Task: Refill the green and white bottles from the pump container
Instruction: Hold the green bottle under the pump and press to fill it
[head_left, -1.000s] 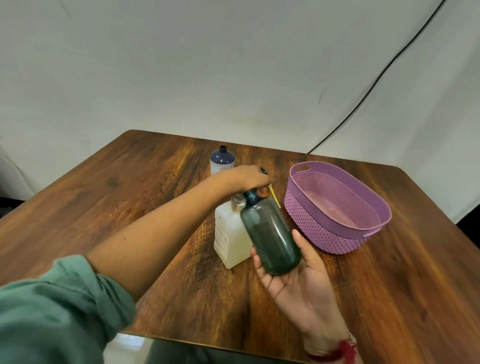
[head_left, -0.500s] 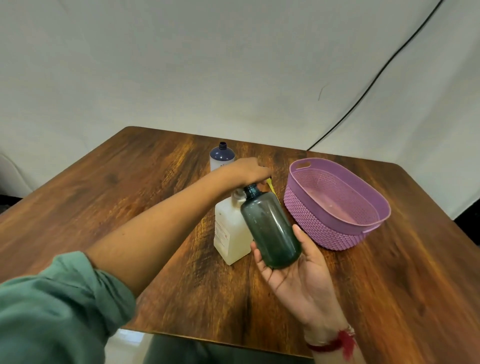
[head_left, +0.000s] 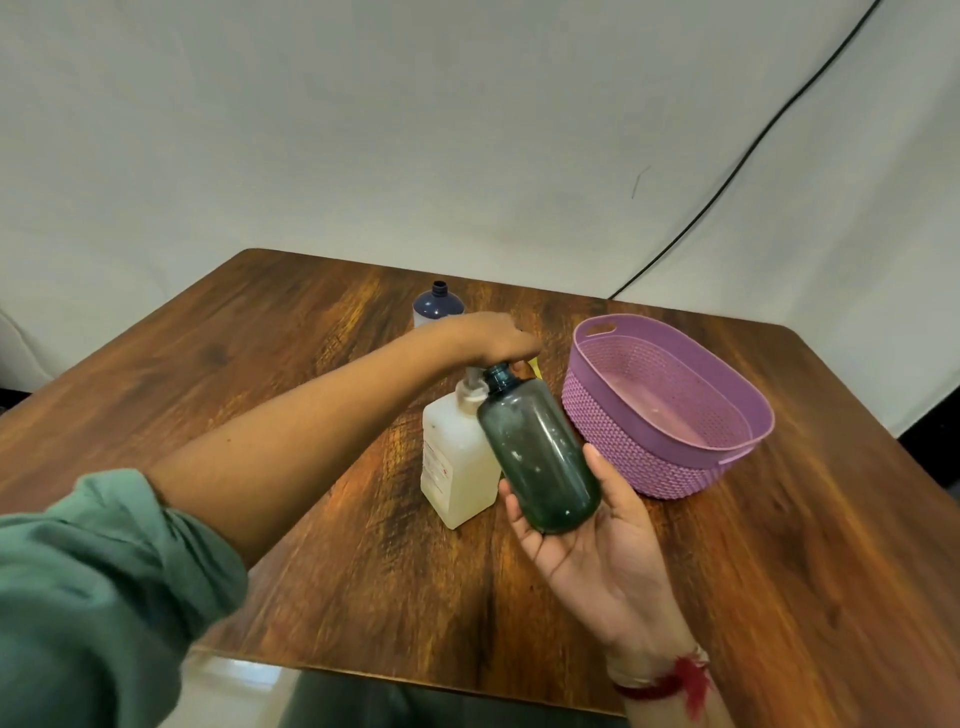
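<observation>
Where the view is nearest, a rolled green sleeve (head_left: 93, 571) fills the lower left corner and a red thread (head_left: 675, 680) circles the right wrist. Just beyond it the right hand (head_left: 587, 525) lies palm up above the wooden table (head_left: 389, 597). Its fingers are curled round the lower body of the green bottle (head_left: 540, 452), with the thumb laid along the bottle's right side. That bottle is off the table and tilted, and its uncapped neck leans up and to the left (how much liquid it holds cannot be told through the dark plastic).

Touching or just behind the bottle stands the pump container (head_left: 457, 462), a pale square jug upright on the table. The bare left forearm reaches across to it. The left hand (head_left: 493, 338) sits on top, fingers bent down close together over the pump head, hiding most of it. The green bottle's mouth is right under those fingertips.

To the right, a purple woven basket (head_left: 665, 415) rests on the table, near the bottle but apart from it. A small yellow item (head_left: 535, 369) peeks out behind the left hand.

Farther back the white bottle (head_left: 438, 306) stands upright, its shoulder dark blue and its neck open. Behind the table, a black cable (head_left: 727, 182) runs down a pale backdrop.
</observation>
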